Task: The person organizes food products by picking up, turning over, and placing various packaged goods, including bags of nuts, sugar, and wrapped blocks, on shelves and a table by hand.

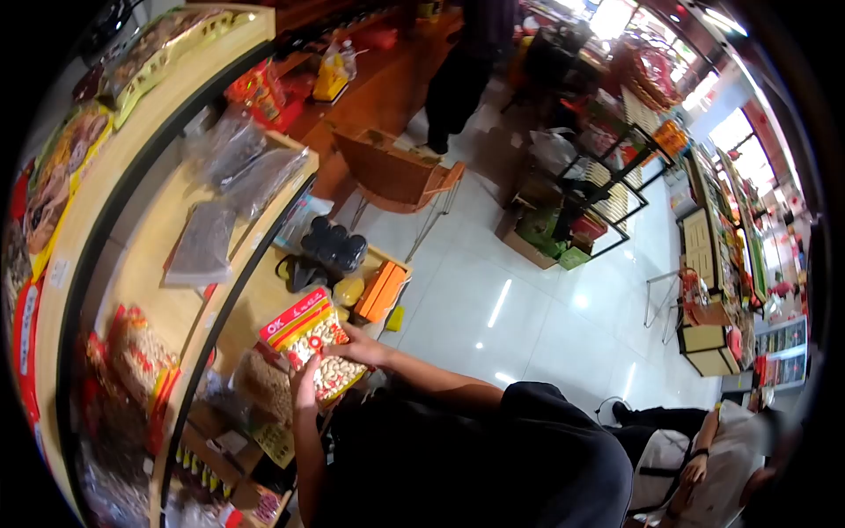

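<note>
A plastic bag of pale nuts (pixel 330 338) with a red and yellow printed header marked "OK" is held at the lower shelving. My left hand (pixel 304 384) grips its lower left edge, fingers closed on it. On its right side my right hand (pixel 359 345) is closed around the edge, with the thumb over the front. Just beyond the bag are an orange box (pixel 382 291), a yellow round item (pixel 349 290) and a pack of dark bottles or cans (pixel 334 244). A clear bag of pale contents (pixel 267 385) lies beside my left hand.
Wooden shelving (pixel 145 224) on the left holds clear plastic bags (pixel 202 245) and packaged goods (pixel 141 361). A brown chair (pixel 392 174) stands beyond it. A black rack (pixel 607 198) with boxes is across the tiled floor (pixel 493 264). A person in white (pixel 709 466) is at lower right.
</note>
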`<state>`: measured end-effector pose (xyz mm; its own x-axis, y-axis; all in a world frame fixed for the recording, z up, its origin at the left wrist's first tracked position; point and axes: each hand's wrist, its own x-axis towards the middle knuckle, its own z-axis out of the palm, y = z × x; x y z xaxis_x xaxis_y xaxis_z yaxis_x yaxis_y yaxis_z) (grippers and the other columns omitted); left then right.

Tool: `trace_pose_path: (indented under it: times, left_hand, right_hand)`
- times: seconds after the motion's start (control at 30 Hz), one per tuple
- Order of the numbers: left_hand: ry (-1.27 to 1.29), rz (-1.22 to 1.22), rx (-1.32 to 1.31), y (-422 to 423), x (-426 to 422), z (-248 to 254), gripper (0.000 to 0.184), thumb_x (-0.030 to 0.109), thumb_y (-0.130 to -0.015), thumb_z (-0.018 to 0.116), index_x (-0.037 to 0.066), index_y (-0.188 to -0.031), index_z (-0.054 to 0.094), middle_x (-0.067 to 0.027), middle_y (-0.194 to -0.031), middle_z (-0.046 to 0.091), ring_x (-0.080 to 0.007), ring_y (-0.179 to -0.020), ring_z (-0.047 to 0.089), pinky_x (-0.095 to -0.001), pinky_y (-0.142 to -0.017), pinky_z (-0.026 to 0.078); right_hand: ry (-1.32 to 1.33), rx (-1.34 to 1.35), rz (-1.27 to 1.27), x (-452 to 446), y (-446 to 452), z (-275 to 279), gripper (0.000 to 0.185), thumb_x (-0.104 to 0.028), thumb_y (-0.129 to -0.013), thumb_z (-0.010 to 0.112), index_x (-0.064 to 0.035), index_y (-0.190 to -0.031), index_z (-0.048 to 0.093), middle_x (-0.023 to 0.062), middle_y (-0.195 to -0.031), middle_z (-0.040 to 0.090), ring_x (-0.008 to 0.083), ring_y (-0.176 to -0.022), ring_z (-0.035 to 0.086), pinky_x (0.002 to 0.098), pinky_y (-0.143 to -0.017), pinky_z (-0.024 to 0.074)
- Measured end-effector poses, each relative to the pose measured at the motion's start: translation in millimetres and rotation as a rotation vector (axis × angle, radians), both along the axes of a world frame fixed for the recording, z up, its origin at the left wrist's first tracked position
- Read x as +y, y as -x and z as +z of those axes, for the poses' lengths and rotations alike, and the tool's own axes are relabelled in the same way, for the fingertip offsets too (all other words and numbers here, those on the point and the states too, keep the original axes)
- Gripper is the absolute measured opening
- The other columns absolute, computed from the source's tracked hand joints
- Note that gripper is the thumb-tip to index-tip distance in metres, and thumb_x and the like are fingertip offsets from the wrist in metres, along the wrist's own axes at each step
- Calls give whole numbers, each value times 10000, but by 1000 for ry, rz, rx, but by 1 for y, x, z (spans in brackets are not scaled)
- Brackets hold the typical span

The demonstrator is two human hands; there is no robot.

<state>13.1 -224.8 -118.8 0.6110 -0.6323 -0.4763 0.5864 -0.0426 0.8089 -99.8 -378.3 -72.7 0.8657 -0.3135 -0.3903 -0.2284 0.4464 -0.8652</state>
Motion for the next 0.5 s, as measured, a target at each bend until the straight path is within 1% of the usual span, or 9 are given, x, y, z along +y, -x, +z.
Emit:
trace_pose_path:
  times: [0.03, 0.1, 0.17, 0.2, 0.23, 0.3, 0.37, 0.43, 0.5]
  left_hand:
    - [-55, 30, -60, 3, 5, -6, 474, 174, -822, 700, -42, -1203, 520, -107, -1057, 635, -176, -880, 631, -290, -752, 510]
    - [-205, 46, -111, 27, -9, 43, 498, 166, -801, 718, -37, -1209, 517, -103, -1072, 630, -180, -902, 610, -297, -796, 484]
    - [-39, 56, -110, 31, 5, 8, 490, 152, -796, 710, -36, -1206, 519, -100, -1061, 635, -184, -904, 604, -300, -814, 467]
    - [-137, 26, -170, 31, 13, -12, 499, 144, -787, 705, -44, -1208, 515, -101, -1078, 626, -194, -914, 597, -307, -822, 457]
    - [-237, 41, -179, 44, 4, 24, 506, 138, -782, 702, -28, -1220, 513, -92, -1113, 611, -182, -957, 582, -313, -847, 453]
    - [-37, 111, -195, 56, 12, 13, 486, 117, -788, 693, -5, -1224, 519, -79, -1131, 605, -165, -983, 573, -309, -864, 452]
    - [-39, 161, -190, 67, 21, 12, 454, 110, -795, 689, 11, -1208, 526, -63, -1116, 609, -154, -993, 570, -303, -877, 448]
    - [-46, 159, -146, 68, 30, 9, 423, 115, -798, 695, 8, -1176, 538, -65, -1102, 614, -155, -993, 572, -300, -876, 446]
    - [-42, 128, -208, 65, 41, 8, 402, 117, -798, 701, 7, -1154, 549, -68, -1079, 622, -153, -985, 574, -299, -871, 446]
  right_hand:
    - [-1, 44, 14, 0, 3, 4, 774, -306, -804, 734, -8, -1387, 321, 139, -1255, 535, 204, -1122, 529, 338, -984, 417]
    - [-77, -34, 25, -2, 5, -16, 809, -326, -779, 748, 8, -1383, 326, 162, -1249, 537, 229, -1130, 524, 351, -985, 411]
    - [-22, -28, 40, -4, 11, -10, 828, -326, -772, 751, 20, -1386, 317, 173, -1247, 538, 245, -1158, 502, 362, -1003, 393]
    - [-35, 19, 61, -4, 15, -15, 818, -314, -767, 755, 27, -1378, 332, 177, -1251, 535, 251, -1183, 481, 364, -1016, 378]
    - [-66, 11, 99, -4, 16, -22, 824, -317, -752, 766, 35, -1370, 349, 180, -1253, 537, 253, -1175, 491, 366, -1018, 377]
    - [-57, 40, 217, -4, 18, -43, 754, -292, -779, 750, 35, -1349, 379, 172, -1249, 545, 241, -1167, 499, 360, -1016, 379]
    - [-139, -4, 300, 2, 17, -66, 686, -247, -816, 721, 38, -1341, 384, 157, -1245, 553, 224, -1158, 507, 350, -1011, 384]
    - [-140, -2, 281, 11, 20, -61, 634, -206, -844, 694, 38, -1340, 385, 143, -1251, 550, 208, -1161, 505, 338, -1007, 386]
    - [-112, 7, 267, 25, 19, -72, 620, -192, -845, 689, 33, -1339, 388, 140, -1256, 547, 201, -1160, 505, 336, -1009, 384]
